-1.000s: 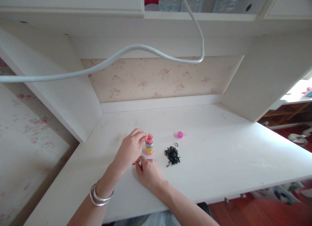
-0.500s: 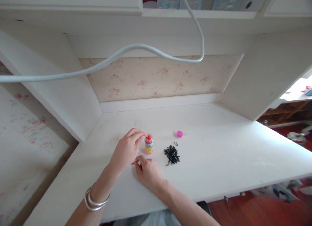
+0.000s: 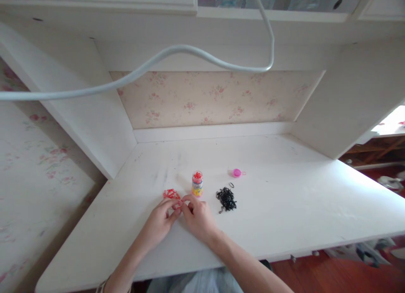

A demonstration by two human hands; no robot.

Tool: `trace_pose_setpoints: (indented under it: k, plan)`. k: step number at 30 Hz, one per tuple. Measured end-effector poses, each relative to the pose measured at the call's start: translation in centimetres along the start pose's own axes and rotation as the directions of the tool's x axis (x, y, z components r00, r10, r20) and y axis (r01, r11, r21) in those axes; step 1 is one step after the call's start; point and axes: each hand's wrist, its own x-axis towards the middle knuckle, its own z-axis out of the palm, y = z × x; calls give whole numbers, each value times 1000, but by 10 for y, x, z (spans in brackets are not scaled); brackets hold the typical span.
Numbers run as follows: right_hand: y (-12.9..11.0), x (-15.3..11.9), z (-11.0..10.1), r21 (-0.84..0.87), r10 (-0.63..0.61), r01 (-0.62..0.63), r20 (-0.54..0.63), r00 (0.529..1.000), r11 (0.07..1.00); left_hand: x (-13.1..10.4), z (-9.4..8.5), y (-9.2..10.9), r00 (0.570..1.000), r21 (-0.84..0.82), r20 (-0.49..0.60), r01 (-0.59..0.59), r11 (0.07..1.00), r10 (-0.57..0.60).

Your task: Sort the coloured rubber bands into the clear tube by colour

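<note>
Both hands meet at the near edge of a small heap of red bands (image 3: 171,194) on the white desk. My left hand (image 3: 160,219) is pinched, its fingertips on something small and red. Against it, my right hand (image 3: 199,219) has thumb and fingers closed on the same red bit, too small to make out clearly. Just behind the right hand stands an open clear jar (image 3: 197,184) with red pieces at the top and yellow ones lower down. To its right lie a pile of black bands (image 3: 226,199) and one loose black band (image 3: 231,185).
A pink lid (image 3: 236,173) with a loop lies behind the black pile. A white cable (image 3: 190,49) hangs across the view above the desk (image 3: 284,192). Side panels of the cabinet rise at left and right, with a shelf overhead.
My left hand has moved from beside the jar's mouth down to my right hand, uncovering the red heap. The view has shifted slightly.
</note>
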Motion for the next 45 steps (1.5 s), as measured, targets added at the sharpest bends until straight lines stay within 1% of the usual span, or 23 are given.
trace_pose_setpoints:
  k: [2, 6, 9, 11, 12, 14, 17, 20, 22, 24, 26, 30, 37, 41, 45]
  plan:
    - [-2, 0, -1, 74, 5, -5, 1, 1000, 997, -1, -1, 4, 1000, -28, 1, 8, 1000, -8]
    - [-5, 0, -4, 207, -1, -2, 12, 1000, 978, -4, -6, 16, 998, -61, -65, 1, 998, -5]
    - [-6, -3, -5, 252, -27, 23, 12, 1000, 967, -10, -7, 19, 994, -61, -106, -14, 998, 8]
    - [-6, -7, -6, 262, -37, 34, 8, 999, 965, -14, -6, 18, 991, -34, -136, -26, 999, 21]
    - [-6, -8, -7, 271, -36, 34, 2, 999, 962, -17, -5, 17, 989, 0, -148, -27, 1000, 27]
    - [-6, -10, -12, 301, -11, 20, -33, 999, 953, -21, -3, 12, 987, 125, -157, -1, 992, 21]
    - [-5, -6, -29, 344, 50, 6, -155, 987, 939, -25, 1, 7, 989, 375, -143, 85, 923, -33]
    - [-8, 7, -53, 297, 82, 3, -271, 959, 955, -25, 4, 6, 990, 539, -128, 124, 833, -64]
    - [-11, 19, -69, 232, 91, -18, -308, 947, 972, -24, 6, 8, 989, 597, -135, 131, 792, -62]
    - [-14, 30, -81, 179, 89, -32, -320, 943, 983, -23, 7, 10, 987, 614, -147, 142, 777, -64]
    - [-18, 40, -87, 138, 78, -36, -318, 945, 990, -23, 7, 10, 986, 600, -152, 146, 787, -68]
    - [-26, 49, -89, 61, 43, -27, -284, 958, 998, -23, 8, 8, 987, 582, -150, 137, 802, -60]
    - [-35, 52, -84, -87, -9, -11, -225, 974, 996, -25, 11, 0, 986, 604, -167, 120, 788, -22]
    - [-33, 52, -84, -102, -34, 11, -223, 974, 995, -26, 12, -4, 982, 592, -188, 128, 796, -18]
    - [-33, 51, -85, -97, -55, 33, -239, 969, 995, -26, 11, -6, 978, 585, -205, 155, 796, -40]
